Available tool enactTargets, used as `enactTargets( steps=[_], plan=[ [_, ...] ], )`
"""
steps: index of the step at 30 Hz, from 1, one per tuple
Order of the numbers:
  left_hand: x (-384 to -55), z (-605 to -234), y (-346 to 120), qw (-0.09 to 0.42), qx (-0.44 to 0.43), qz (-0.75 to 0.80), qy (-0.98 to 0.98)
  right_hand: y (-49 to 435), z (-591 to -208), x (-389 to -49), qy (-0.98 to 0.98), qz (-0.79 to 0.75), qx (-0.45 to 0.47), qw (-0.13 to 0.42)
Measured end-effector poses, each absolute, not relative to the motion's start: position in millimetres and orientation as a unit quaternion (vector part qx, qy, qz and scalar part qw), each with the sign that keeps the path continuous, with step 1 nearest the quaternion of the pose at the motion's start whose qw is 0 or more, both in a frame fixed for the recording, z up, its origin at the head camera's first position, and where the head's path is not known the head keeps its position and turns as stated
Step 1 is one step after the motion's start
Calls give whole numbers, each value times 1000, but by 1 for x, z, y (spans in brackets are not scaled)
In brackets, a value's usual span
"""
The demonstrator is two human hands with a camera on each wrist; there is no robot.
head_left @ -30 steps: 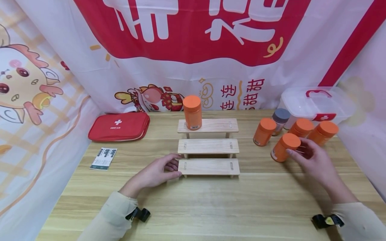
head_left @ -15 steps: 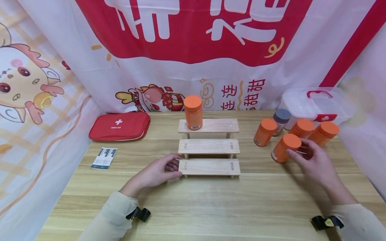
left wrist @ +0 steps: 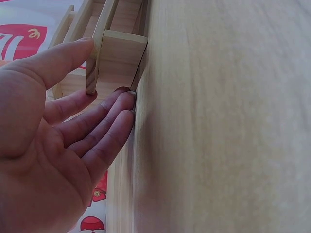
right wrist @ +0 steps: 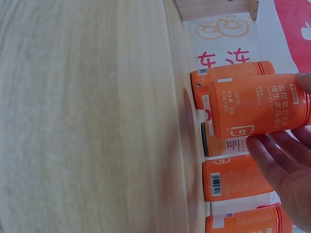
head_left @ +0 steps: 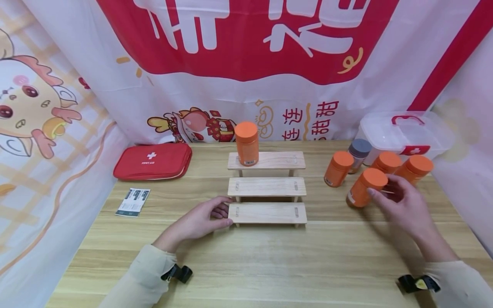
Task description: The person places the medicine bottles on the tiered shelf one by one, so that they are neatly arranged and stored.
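Observation:
In the head view my right hand (head_left: 406, 209) grips an orange supplement bottle (head_left: 360, 192), thumb on its near side near the lid. The right wrist view has this bottle (right wrist: 262, 104) a little above the tabletop, its printed label facing the camera. My left hand (head_left: 200, 220) holds the left end of the lowest tier of a three-tier wooden stand (head_left: 267, 214). In the left wrist view the thumb and index fingertip lie at opposite edges of the plank (left wrist: 99, 46), the other fingers extended beneath. Another orange bottle (head_left: 247, 147) stands upright on the top tier.
Beside the held bottle stand orange bottles (head_left: 338, 169) and a grey-lidded one (head_left: 359, 152). Behind them is a clear first-aid box (head_left: 400, 132). At left lie a red first-aid pouch (head_left: 152, 162) and a printed card (head_left: 132, 202). A printed cloth (head_left: 215, 94) hangs behind the table.
My right hand has raised the orange bottle slightly, with a small shift to the right. The left hand stays at the stand's end, and the stand has not moved.

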State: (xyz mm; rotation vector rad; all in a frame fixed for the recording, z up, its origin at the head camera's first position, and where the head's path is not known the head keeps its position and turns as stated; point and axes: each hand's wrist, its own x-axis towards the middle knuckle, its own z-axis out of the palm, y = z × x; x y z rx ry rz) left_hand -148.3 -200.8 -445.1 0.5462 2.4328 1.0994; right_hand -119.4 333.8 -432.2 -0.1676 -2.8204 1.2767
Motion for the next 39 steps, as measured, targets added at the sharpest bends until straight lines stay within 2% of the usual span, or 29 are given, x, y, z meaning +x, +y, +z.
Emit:
enactTargets(
  steps=[10,25,39],
  plan=[
    [-149,-445,-201,204,199,393,874,331,-427,-120,-903,422,-44,67],
    [-148,-447,-201,198,207,401,870,308,-391,-127,-873,457,25,166],
    [-148,-447,-201,198,200,400,872,273,-369,-147,-876,456,26,154]
  ],
)
